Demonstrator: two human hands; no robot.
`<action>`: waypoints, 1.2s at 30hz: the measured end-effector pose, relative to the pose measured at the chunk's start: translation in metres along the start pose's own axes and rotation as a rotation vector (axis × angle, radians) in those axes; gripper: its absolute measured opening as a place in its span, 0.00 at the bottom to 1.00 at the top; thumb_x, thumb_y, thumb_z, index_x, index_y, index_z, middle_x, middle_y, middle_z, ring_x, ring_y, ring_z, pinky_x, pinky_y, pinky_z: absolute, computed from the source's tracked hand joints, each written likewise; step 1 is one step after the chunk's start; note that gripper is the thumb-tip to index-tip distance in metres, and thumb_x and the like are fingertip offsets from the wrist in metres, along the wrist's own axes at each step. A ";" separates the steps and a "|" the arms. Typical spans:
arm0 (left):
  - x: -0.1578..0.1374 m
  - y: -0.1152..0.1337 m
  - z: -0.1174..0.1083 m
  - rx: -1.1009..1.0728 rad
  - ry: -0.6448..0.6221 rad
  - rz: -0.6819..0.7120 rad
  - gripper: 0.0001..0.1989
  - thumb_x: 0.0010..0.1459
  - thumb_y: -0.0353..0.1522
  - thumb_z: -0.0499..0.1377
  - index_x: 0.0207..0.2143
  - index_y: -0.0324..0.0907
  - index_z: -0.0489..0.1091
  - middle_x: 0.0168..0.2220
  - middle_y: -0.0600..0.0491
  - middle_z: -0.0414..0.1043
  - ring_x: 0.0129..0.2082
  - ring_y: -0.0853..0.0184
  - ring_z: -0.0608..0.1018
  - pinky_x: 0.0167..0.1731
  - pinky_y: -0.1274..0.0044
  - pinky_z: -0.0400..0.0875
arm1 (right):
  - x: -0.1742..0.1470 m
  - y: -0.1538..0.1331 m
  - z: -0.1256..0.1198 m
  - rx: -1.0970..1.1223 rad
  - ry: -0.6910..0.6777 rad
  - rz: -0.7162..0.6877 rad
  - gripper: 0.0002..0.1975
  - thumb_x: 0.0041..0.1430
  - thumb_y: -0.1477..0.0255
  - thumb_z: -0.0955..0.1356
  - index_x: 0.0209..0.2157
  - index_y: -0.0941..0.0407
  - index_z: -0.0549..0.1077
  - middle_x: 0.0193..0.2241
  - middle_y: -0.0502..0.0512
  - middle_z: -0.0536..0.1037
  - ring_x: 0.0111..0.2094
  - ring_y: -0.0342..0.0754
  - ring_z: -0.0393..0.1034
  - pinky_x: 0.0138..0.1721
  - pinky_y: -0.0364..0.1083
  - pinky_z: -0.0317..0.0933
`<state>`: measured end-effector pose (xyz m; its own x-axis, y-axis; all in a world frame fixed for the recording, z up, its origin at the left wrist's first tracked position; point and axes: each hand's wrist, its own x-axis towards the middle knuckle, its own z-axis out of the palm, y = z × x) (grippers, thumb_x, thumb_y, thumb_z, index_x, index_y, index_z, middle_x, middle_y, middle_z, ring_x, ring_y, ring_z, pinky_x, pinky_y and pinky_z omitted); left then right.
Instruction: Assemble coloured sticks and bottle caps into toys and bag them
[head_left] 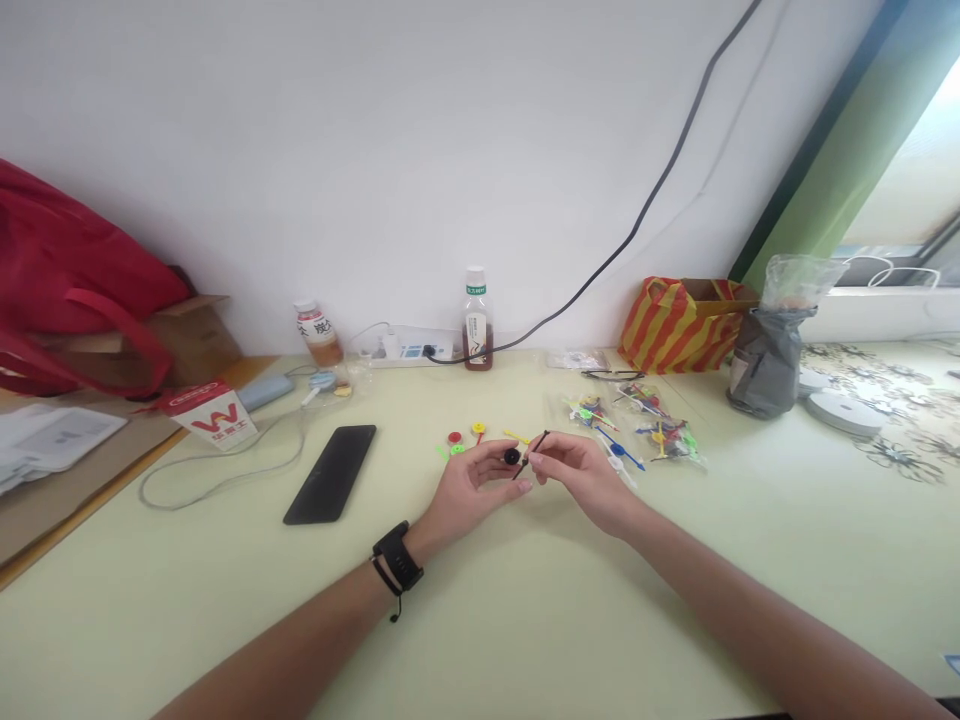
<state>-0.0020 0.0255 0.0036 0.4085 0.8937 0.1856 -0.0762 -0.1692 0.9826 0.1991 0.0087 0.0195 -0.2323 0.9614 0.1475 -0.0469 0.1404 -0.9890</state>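
Note:
My left hand (474, 488) is closed around a small round black plastic piece (511, 456), which shows between thumb and fingers. Pinched in my right hand (589, 478) is a thin black plastic stick (543, 438), slanting right beside the round piece. Whether the two black pieces touch, I cannot tell. Just behind my hands lie a red round piece (454, 438), a yellow round piece (478, 428) and some green bits. A blue arrow-like piece (628, 455) with a white part lies right of my right hand.
Clear bags of coloured plastic pieces (664, 438) lie at the right. A black phone (331, 475) rests left of my hands. Along the wall stand a dark drink bottle (477, 325), a power strip (420, 345), a second bottle (319, 335) and a striped bag (675, 325).

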 end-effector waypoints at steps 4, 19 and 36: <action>-0.001 -0.007 -0.001 0.039 -0.028 0.050 0.21 0.58 0.36 0.71 0.52 0.40 0.77 0.49 0.44 0.81 0.49 0.57 0.83 0.54 0.64 0.78 | 0.000 0.006 0.006 0.021 0.015 0.017 0.15 0.58 0.56 0.75 0.32 0.55 0.77 0.26 0.49 0.72 0.28 0.44 0.62 0.32 0.45 0.59; -0.002 -0.015 -0.003 0.282 0.062 0.128 0.15 0.63 0.37 0.66 0.50 0.43 0.79 0.48 0.48 0.82 0.46 0.59 0.84 0.52 0.65 0.79 | 0.006 0.010 -0.005 -0.030 0.062 -0.010 0.11 0.56 0.64 0.73 0.32 0.54 0.70 0.25 0.47 0.69 0.25 0.42 0.61 0.27 0.44 0.59; -0.003 -0.010 -0.003 0.197 -0.016 0.104 0.11 0.60 0.35 0.68 0.44 0.41 0.80 0.49 0.46 0.82 0.52 0.55 0.82 0.55 0.62 0.78 | 0.010 0.014 -0.014 -0.071 -0.029 -0.097 0.15 0.61 0.57 0.73 0.40 0.54 0.74 0.31 0.51 0.71 0.30 0.45 0.66 0.32 0.47 0.67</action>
<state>-0.0055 0.0258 -0.0073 0.4220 0.8608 0.2843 0.0600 -0.3394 0.9387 0.2096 0.0239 0.0069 -0.2583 0.9352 0.2422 -0.0021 0.2501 -0.9682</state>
